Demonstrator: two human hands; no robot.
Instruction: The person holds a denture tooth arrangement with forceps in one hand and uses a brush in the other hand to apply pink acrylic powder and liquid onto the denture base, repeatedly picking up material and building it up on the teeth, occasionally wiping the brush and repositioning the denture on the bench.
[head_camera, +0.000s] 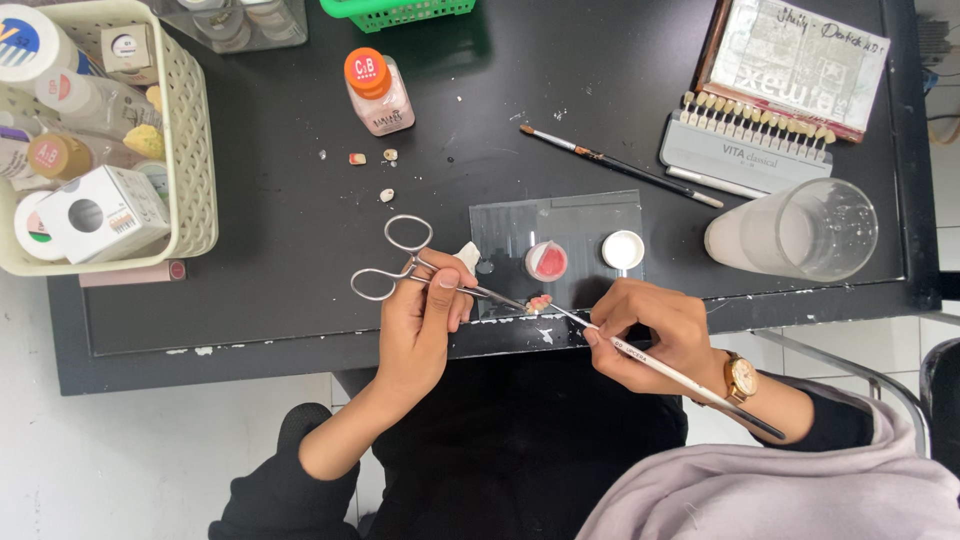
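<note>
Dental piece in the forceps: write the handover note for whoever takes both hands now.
Left hand: fingers grip the metal forceps, whose tip clamps a small pinkish dental piece over the table's front edge.
Right hand: holds a thin white brush like a pen, tip at the dental piece.
Nearby: glass slab with a dab of pink paste and a small white dish; cup of water to the right.
Done: piece clamped, paste laid out.
Left: cannot tell how much of the piece is coated; three small pieces lie loose by the orange-capped bottle.
</note>
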